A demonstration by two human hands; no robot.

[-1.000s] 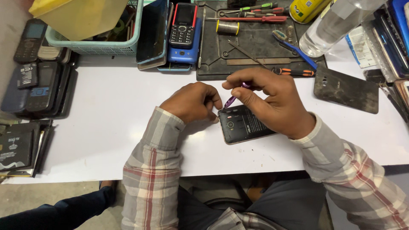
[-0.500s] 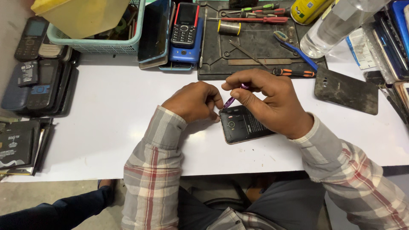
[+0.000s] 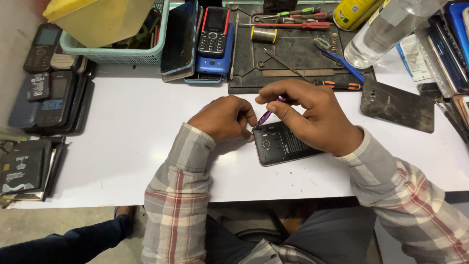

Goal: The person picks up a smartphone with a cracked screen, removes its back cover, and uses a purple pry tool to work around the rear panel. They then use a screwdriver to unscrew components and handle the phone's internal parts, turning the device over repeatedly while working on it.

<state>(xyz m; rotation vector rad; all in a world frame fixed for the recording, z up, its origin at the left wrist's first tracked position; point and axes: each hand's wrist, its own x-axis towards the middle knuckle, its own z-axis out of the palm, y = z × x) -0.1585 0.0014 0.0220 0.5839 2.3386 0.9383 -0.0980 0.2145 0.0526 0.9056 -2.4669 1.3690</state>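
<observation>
At the white worktop (image 3: 122,146), an opened smartphone (image 3: 283,146) is steadied by the left hand (image 3: 224,117) at nine o'clock while a purple pry tool (image 3: 266,116) is pinched in the right hand (image 3: 312,117) grip at its top edge; careful levering is judged due next.

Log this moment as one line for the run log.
left hand: steadies opened black phone | right hand: purple tool at phone's top edge | white table

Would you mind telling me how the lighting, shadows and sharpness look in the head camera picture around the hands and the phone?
Head view: even, soft light on the white table; only a faint shadow beneath the left hand. The opened phone is sharp, with slight sheen on its dark surface. The right hand and its purple tool show no motion blur. Wide-lens bending shows at the edges, near the clear bottle.
</observation>
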